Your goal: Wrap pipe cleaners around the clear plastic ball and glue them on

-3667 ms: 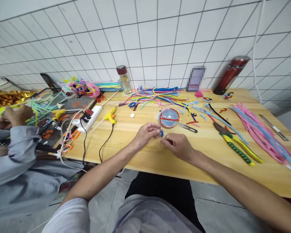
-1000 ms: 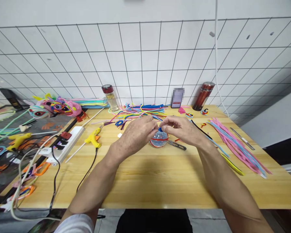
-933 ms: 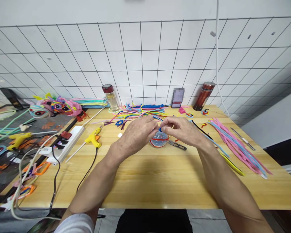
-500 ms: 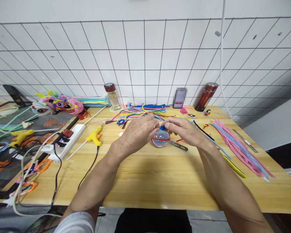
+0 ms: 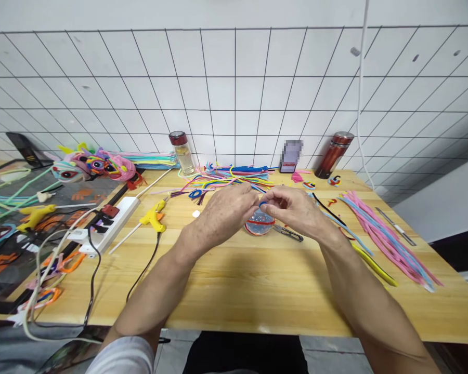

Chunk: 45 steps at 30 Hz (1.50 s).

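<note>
My left hand (image 5: 228, 210) and my right hand (image 5: 296, 209) meet above the middle of the table, fingers closed. Between their fingertips is a small blue pipe cleaner (image 5: 262, 204), bent into a curve; the fingers hide part of it. Just below lies a clear plastic ball (image 5: 259, 228) with red strips around it, its top covered by my hands. Thread snips (image 5: 290, 234) rest against the ball's right side. Left of my left hand are a blue pipe-cleaner loop (image 5: 195, 194) and a small white piece (image 5: 195, 213).
A yellow glue gun (image 5: 155, 216) and a white power strip (image 5: 113, 228) with cables are at left. Pipe cleaners (image 5: 237, 174) lie behind my hands, with pink ones (image 5: 386, 234) at right. A glass bottle (image 5: 182, 153), a phone (image 5: 290, 157) and a red flask (image 5: 334, 156) stand along the wall.
The blue pipe cleaner has turned between my fingertips and now shows as a thin curve instead of a compact patch. My right fingers are more curled. The view has shifted slightly.
</note>
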{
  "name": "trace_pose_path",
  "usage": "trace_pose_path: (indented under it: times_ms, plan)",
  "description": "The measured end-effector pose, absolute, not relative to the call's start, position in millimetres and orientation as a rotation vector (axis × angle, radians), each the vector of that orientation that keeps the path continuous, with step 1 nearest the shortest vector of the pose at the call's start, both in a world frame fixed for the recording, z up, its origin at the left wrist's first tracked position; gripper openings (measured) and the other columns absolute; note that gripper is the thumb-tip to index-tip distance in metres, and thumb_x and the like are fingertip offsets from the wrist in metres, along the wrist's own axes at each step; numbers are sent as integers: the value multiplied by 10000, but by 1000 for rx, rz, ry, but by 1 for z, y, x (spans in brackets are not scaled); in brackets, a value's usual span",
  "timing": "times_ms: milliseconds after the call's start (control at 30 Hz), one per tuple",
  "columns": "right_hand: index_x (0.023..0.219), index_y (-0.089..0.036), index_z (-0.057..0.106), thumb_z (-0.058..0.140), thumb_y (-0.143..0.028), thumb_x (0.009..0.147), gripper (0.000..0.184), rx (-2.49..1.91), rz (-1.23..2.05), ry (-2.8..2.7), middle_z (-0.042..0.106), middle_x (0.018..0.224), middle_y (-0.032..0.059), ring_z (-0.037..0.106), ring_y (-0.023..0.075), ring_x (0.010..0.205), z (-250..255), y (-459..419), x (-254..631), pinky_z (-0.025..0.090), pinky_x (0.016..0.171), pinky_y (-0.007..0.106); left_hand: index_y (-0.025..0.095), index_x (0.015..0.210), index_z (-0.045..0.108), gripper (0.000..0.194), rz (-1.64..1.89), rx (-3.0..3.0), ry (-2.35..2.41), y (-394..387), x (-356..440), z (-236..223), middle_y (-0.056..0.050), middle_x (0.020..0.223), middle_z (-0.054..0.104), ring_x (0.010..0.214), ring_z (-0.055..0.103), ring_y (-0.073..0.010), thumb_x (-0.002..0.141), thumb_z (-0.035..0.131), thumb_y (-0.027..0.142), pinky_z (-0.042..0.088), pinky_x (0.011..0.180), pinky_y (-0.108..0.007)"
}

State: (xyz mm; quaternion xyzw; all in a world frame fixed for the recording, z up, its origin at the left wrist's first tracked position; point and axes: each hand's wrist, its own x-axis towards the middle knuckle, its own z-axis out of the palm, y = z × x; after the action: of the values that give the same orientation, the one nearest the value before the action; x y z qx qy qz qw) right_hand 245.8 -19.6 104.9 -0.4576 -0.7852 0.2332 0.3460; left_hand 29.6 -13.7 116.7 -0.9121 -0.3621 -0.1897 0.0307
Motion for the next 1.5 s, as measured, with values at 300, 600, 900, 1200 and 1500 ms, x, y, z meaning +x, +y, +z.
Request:
trace_pose_path:
  times_ms: [300, 600, 900, 1200, 1500]
  plan:
    - [1085, -197, 795, 657, -464, 915, 345, -1089, 967, -1960, 776, 956, 53, 648, 185, 798, 107, -11, 257, 488, 715, 316, 165, 950, 691, 211, -571, -2775, -1130, -13, 28, 117, -80, 986, 684, 909, 644, -214, 1058, 531, 249, 457, 758, -311]
    - [1027, -223, 815, 693, -424, 887, 273, -1180, 831, -1931, 782, 910, 44, 652, 197, 783, 100, -11, 256, 508, 712, 328, 169, 941, 680, 238, -534, -2773, -1133, -14, 28, 121, -72, 960, 673, 880, 636, -207, 1071, 495, 243, 448, 747, -311]
    - [888, -186, 775, 668, -342, 843, 195, -1163, 887, -1939, 652, 707, -17, 516, 125, 632, 103, -16, 248, 394, 600, 271, 168, 947, 668, 214, -653, -2857, -1138, -12, 29, 117, -82, 1014, 690, 933, 650, -219, 1064, 501, 231, 481, 797, -335]
    - [875, -196, 725, 645, -378, 868, 199, -1147, 868, -1844, 654, 740, -4, 535, 136, 657, 100, -14, 246, 406, 610, 275, 193, 1039, 647, 85, -1010, -2975, -1186, -7, 25, 116, -23, 979, 705, 847, 635, -167, 961, 672, 173, 468, 755, -295]
    - [890, -197, 712, 652, -404, 855, 219, -1135, 929, -1780, 634, 737, -9, 529, 132, 646, 101, -15, 245, 407, 589, 275, 192, 939, 658, 52, -1018, -2967, -1261, -6, 27, 114, -19, 929, 698, 819, 616, -162, 961, 620, 165, 432, 730, -294]
